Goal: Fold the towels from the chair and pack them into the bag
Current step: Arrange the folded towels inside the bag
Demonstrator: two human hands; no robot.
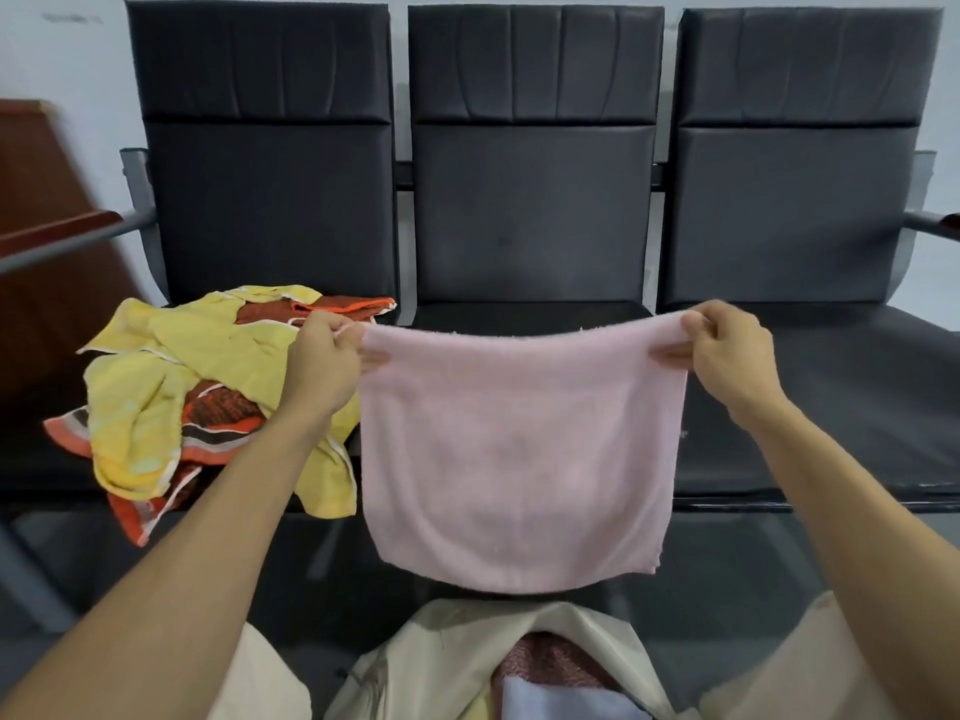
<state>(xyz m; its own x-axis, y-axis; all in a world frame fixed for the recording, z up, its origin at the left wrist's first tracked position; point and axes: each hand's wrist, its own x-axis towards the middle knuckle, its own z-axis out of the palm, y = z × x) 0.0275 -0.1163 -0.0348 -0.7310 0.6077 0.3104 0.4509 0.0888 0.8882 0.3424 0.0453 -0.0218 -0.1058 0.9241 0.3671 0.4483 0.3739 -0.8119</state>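
A pink towel [519, 449] hangs in the air in front of the middle seat, folded over at its top edge. My left hand [324, 363] pinches its top left corner and my right hand [727, 356] pinches its top right corner. A heap of yellow towels [150, 407] and orange patterned towels [221, 415] lies on the left seat. Below the pink towel, at the bottom edge of the view, a beige bag [441, 662] stands open with a reddish towel [550, 662] and a pale blue towel [566, 701] inside.
A row of three black padded chairs [530, 210] stands against a pale wall, with metal armrests at both ends. A dark wooden piece of furniture [47, 210] is at the far left. The floor under the seats is dark.
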